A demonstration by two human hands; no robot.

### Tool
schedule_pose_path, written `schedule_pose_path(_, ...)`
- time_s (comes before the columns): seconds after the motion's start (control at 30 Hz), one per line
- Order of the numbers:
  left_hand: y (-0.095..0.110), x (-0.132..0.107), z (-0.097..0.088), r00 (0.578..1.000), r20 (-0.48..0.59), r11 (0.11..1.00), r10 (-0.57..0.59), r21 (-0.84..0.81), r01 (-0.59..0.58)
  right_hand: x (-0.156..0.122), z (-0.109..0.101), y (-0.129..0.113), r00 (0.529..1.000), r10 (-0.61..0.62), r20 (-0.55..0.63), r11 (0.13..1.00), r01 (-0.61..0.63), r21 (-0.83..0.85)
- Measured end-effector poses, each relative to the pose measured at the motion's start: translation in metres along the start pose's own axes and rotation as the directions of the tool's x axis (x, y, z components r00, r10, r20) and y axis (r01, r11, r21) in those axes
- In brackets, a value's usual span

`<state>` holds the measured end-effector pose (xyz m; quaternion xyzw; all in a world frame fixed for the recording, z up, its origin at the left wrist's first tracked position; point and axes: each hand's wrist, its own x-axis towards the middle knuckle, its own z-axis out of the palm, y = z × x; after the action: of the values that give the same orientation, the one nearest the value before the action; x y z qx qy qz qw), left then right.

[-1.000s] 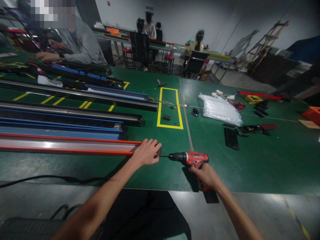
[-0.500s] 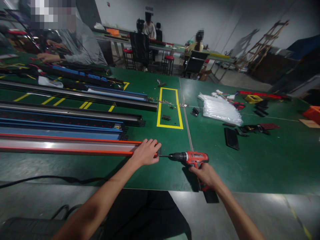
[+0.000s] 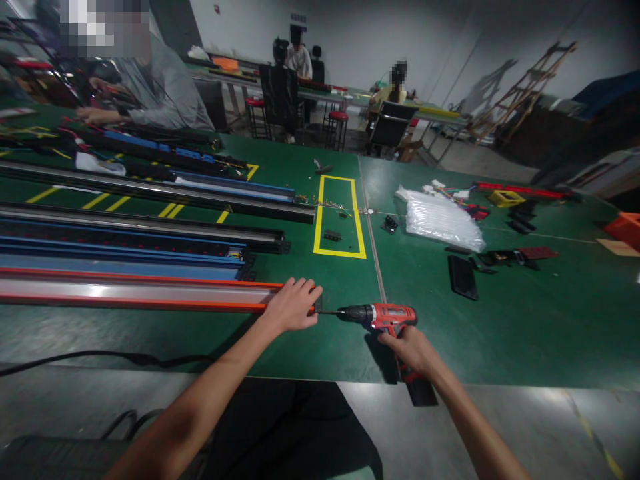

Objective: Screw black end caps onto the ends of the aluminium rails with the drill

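My left hand (image 3: 294, 305) is wrapped over the right end of a long orange-edged metal profile (image 3: 150, 294), near a dark end cap (image 3: 319, 301). In my right hand (image 3: 414, 349) is a red and black cordless drill (image 3: 395, 313), held by its handle with the battery base over the table's front edge. Its long thin bit (image 3: 327, 312) points left and meets the end of the profile beside my left fingertips. The exact contact spot is partly hidden by those fingers.
Behind the orange profile lie blue and black profiles (image 3: 120, 265). A yellow tape rectangle (image 3: 340, 254) marks the green table (image 3: 525, 320). Further right are bubble wrap (image 3: 443, 219), a black phone-like slab (image 3: 463, 277) and small black parts. A co-worker in a grey sleeve (image 3: 175, 93) sits at the far left.
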<state>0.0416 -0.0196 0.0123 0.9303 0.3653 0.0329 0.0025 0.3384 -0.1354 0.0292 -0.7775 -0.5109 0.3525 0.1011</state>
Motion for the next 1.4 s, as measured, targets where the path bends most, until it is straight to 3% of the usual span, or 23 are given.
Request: schedule_pose_path(1.4,-0.0003,0.0004,0.0011,1.000,-0.004,1.000,0.000,-0.001,0.000,0.0023,0.0015,0.0049,1.000,0.000,0.006,1.000,0.000,0.007)
